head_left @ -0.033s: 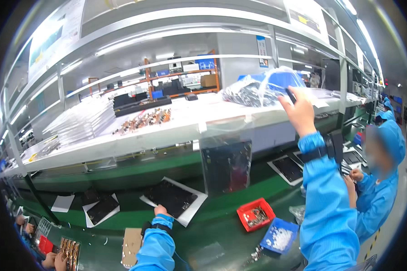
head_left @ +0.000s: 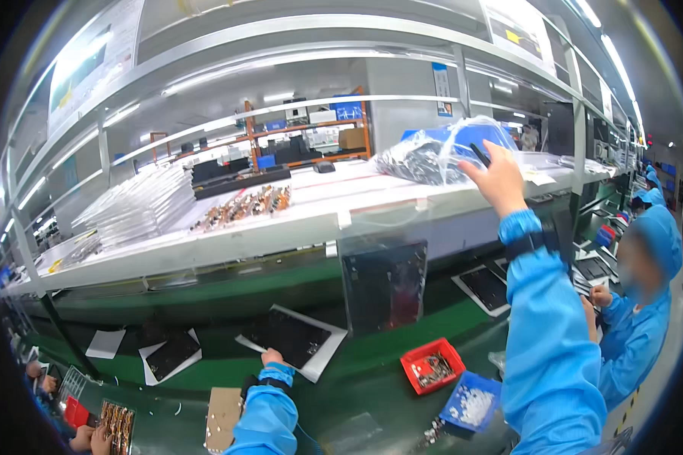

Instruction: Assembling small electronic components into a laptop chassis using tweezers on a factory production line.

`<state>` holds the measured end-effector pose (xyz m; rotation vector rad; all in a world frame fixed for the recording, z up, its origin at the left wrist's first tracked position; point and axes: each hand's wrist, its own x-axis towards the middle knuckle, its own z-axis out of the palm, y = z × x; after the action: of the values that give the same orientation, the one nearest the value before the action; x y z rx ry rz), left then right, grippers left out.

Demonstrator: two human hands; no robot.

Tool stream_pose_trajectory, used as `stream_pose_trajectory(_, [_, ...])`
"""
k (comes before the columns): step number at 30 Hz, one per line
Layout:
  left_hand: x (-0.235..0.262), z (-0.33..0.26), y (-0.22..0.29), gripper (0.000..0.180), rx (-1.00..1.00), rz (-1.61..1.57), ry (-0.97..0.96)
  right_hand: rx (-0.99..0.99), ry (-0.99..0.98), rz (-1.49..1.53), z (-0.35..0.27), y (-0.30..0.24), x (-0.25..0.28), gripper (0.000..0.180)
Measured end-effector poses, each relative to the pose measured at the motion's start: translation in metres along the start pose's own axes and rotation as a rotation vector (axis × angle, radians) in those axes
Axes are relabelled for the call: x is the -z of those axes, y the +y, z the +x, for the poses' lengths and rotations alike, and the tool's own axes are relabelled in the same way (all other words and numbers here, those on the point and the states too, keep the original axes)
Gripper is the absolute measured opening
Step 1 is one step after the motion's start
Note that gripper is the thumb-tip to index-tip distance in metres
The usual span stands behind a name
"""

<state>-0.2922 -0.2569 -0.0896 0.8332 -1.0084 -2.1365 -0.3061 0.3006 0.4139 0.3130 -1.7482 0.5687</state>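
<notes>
— Blue sleeve up on the right, right hand [head_left: 501, 178] raised to the white shelf [head_left: 281, 227], right against the clear plastic bag [head_left: 432, 155] of dark parts.

— Grip up there?

— Fingertips pressed together on a small dark piece [head_left: 480, 154], held at the bag's upper right side. Pinched, not spread.

— Out of the bag or on its way in?

— Impossible to tell from this angle. Touching the plastic, at any rate.

— And lower down?

— Left hand [head_left: 272, 358] low and near, at the near edge of the dark panel [head_left: 288, 334] on its white sheet, flat on the green bench [head_left: 357, 364]. Fingers mostly hidden behind the cuff; gripping or merely resting, cannot tell.

— Anything close by?

— Red bin [head_left: 432, 366] of small metal bits to the right of the panel, blue bin [head_left: 472, 406] of white bits nearer still. Second dark panel [head_left: 173, 355] off to the left. Stack of clear trays [head_left: 140, 205] on the far left of the shelf.

— Company?

— Co-worker [head_left: 645, 303] in blue at the right, busy over a separate panel, well apart from both hands.
</notes>
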Motion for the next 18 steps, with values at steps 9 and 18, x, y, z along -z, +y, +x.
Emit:
stream_pose_trajectory(9, [-0.049,-0.092,-0.006,0.026,-0.201,0.987,-0.084,-0.091,-0.812,-0.254,0.048,0.025,-0.105,0.052])
stream_pose_trajectory(18, [-0.052,-0.146,0.034,0.023,0.050,0.292,0.071,0.127,-0.645,0.062,0.020,-0.052,-0.137,0.021])
